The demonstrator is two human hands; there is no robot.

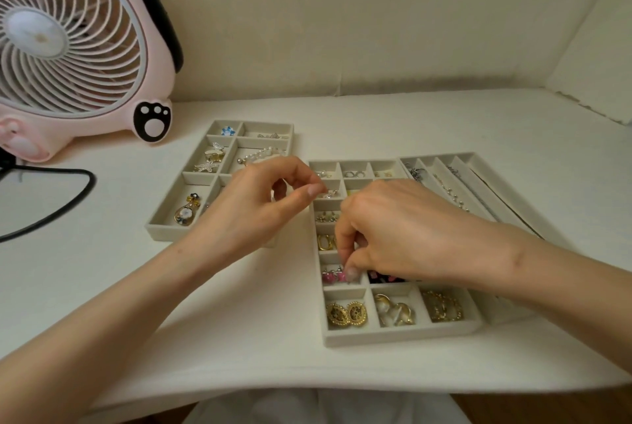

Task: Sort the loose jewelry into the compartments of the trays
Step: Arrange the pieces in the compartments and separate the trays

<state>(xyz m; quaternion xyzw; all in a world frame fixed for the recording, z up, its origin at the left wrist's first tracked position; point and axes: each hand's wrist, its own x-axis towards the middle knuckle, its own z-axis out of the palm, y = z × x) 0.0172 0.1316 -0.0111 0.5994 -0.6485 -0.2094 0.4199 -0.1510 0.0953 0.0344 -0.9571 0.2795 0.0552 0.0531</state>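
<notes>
Three grey trays lie on the white table. The middle tray (pixel 400 334) has small square compartments with earrings. My right hand (pixel 403 232) reaches down into it, and its fingertips pinch a pink earring (pixel 331 277) in a left-column compartment. My left hand (pixel 263 204) hovers over the gap between the left tray (pixel 160 221) and the middle tray, thumb and forefinger pinched on a small silver piece (pixel 330 193). Gold round earrings (pixel 346 314) sit in the front-left compartment. The right tray (pixel 478 160) has long slots with chains.
A pink desk fan (pixel 75 44) stands at the back left, its black cable (pixel 68 198) looping over the table's left side. The wall runs close behind the trays. The table's front edge is near my lap.
</notes>
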